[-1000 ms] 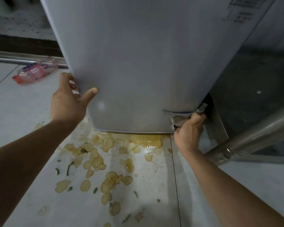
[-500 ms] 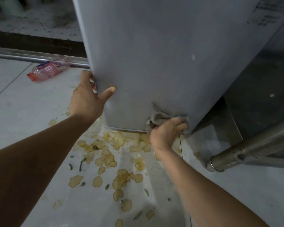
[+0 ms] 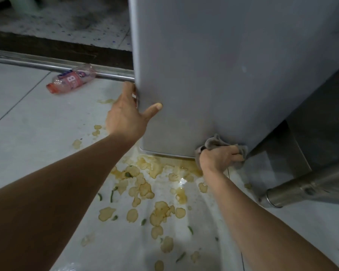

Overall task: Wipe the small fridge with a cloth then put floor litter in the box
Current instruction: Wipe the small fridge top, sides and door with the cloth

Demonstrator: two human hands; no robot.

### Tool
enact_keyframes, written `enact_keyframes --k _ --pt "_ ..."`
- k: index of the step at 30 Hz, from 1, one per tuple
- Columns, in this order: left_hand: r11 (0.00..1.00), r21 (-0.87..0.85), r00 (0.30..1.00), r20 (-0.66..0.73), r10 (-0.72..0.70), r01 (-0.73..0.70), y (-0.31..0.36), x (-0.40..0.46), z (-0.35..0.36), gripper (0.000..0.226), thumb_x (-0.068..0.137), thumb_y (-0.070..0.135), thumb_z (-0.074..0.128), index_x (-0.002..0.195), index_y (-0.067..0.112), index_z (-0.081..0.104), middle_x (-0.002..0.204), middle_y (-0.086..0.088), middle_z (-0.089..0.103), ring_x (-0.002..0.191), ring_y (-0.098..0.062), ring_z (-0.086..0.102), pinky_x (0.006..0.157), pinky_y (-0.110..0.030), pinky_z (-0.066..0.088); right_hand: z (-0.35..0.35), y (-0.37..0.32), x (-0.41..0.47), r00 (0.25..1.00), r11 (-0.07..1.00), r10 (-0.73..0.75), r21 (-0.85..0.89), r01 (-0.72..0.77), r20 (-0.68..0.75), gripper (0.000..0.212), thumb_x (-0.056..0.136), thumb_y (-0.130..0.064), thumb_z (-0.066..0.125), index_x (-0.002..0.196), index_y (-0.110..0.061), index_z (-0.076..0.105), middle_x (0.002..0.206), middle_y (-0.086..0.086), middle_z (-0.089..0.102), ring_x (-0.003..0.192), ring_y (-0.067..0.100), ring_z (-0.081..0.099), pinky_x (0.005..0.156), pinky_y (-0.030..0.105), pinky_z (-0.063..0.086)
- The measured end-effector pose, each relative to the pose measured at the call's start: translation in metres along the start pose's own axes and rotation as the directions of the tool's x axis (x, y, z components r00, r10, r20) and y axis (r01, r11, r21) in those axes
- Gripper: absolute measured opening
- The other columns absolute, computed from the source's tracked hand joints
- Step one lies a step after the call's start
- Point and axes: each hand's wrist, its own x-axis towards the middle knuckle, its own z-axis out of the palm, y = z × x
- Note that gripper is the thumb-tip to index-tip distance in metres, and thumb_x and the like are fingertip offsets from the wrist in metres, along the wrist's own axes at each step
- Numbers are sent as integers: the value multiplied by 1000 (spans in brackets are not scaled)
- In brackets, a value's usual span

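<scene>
Pale tiled floor [image 3: 18,133], steel rail [image 3: 27,62] behind

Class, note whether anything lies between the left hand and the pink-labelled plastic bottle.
Nothing visible does: only stained white floor tile lies between the left hand, gripping the grey fridge, and the pink-labelled plastic bottle.

Steel pipe [image 3: 311,185] hems the gap right of the fridge [image 3: 223,75].

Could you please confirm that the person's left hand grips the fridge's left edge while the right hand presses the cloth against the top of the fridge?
Not quite. The head view shows the right hand pressing the cloth against the lower right corner of the fridge, just above the floor, not against its top. The rest holds: the left hand grips the fridge's left edge.
</scene>
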Motion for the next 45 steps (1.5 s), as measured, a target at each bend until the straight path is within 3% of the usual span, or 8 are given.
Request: enact_keyframes --k 5,9,12,16,22,30,38,45 --pt "997 -10 994 76 73 -72 -8 5 -7 47 80 50 63 109 22 40 95 9 53 90 -25 63 75 -37 47 66 -27 -85 963 999 -28 28 22 267 73 74 0 68 131 5 23 139 27 14 117 38 40 99 32 39" --pt "992 -98 975 200 94 -75 -16 16 -20 32 88 39 57 113 22 45 98 8 56 96 -21 59 78 -32 42 81 -39 -107 944 999 9 48 -26 328 69 81 -3 63 134 7 20 140 27 13 123 37 34 102 28 34" --pt "985 -161 963 250 101 -61 -19 18 -25 23 90 36 54 109 24 47 101 4 58 98 -23 58 85 -38 48 60 -24 -78 968 999 -47 -14 52 247 61 86 0 52 135 12 17 141 31 17 128 37 27 100 24 27" --pt "965 -262 955 282 91 -15 -23 17 -27 13 92 29 52 105 29 50 105 2 62 99 -23 60 91 -44 49 37 -23 -54 995 998 61 -8 -61 82 64 85 2 56 137 5 19 146 26 15 128 37 29 101 29 31" --pt "954 -297 960 278 38 48 -47 10 -41 21 93 22 51 113 24 58 109 8 61 103 -14 60 87 -31 49 70 -46 -98 970 996 79 17 -86 229 69 84 -3 59 137 9 16 145 29 14 129 35 28 102 30 35" --pt "949 -292 973 224 -51 117 -85 12 -63 15 93 23 51 105 26 60 110 10 62 97 -15 62 64 -26 46 81 -65 -120 990 965 -87 255 56 113 47 73 -15 80 105 6 52 117 19 57 105 30 58 92 38 50" --pt "947 -294 980 180 -82 133 -91 14 -49 15 93 22 52 105 24 61 105 8 63 90 -14 62 57 -22 41 107 -66 -141 998 964 -32 262 44 -51 71 71 -41 77 118 -7 37 125 14 39 99 36 54 69 30 33" --pt "955 -271 978 196 -65 118 -96 11 -43 12 92 21 52 101 24 61 99 7 64 80 -15 58 57 -25 40 135 -41 -140 998 983 61 172 -65 26 70 73 -34 76 121 -10 31 130 15 36 97 39 57 72 41 46"
